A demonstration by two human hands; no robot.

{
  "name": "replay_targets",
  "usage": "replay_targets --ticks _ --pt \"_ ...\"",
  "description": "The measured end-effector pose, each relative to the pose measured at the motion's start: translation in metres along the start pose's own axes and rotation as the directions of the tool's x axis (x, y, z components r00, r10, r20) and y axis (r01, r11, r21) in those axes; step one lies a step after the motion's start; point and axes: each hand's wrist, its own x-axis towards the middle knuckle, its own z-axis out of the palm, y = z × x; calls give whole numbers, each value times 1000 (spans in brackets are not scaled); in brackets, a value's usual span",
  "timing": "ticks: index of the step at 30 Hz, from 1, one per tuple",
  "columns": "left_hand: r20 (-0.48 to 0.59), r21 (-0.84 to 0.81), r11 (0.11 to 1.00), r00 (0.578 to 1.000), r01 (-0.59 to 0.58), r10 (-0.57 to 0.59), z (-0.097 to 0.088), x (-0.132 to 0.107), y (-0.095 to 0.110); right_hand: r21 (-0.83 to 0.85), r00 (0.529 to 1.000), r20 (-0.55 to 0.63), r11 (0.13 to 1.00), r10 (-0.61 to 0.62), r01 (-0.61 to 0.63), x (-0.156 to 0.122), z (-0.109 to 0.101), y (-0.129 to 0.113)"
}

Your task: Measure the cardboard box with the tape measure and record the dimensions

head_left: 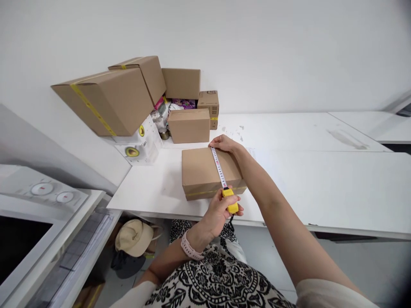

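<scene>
A closed brown cardboard box [199,167] with a yellow tape strip along its front sits near the table's front edge. Across its top runs the white blade of a tape measure [219,167]. My left hand [220,209] is wrapped round the yellow case of that tape measure, just in front of the box, with a black strap hanging below. At the box's far top edge, my right hand [224,143] pinches the free end of the blade between thumb and fingers. The blade looks straight between the two hands.
Several cardboard boxes [189,126] are grouped at the back left of the white table [305,184], some stacked on a white carton with avocado pictures [141,149]. A white appliance with knobs [41,188] stands at the left. Below it lies a beige cap [133,237].
</scene>
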Motion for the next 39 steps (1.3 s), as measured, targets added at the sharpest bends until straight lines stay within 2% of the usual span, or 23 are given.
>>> replay_targets --ticks 6,13,23,31,34,39 --pt "-26 26 998 998 -60 61 3 6 -4 -4 999 46 1000 12 -12 12 -2 -2" --pt "-37 53 996 997 -69 71 9 8 -10 43 997 78 999 8 -11 14 -1 -1" --pt "-48 66 995 996 -75 78 9 9 -11 16 999 46 1000 -8 7 16 -3 2" --pt "-41 71 994 995 -87 90 8 10 -12 -48 998 48 998 47 -45 22 -2 -1" --pt "-48 72 993 994 -90 93 8 10 -12 -39 998 46 998 50 -48 17 -2 -2" --pt "-40 61 994 995 -92 95 6 10 -12 72 1000 22 997 6 -8 -8 0 4"
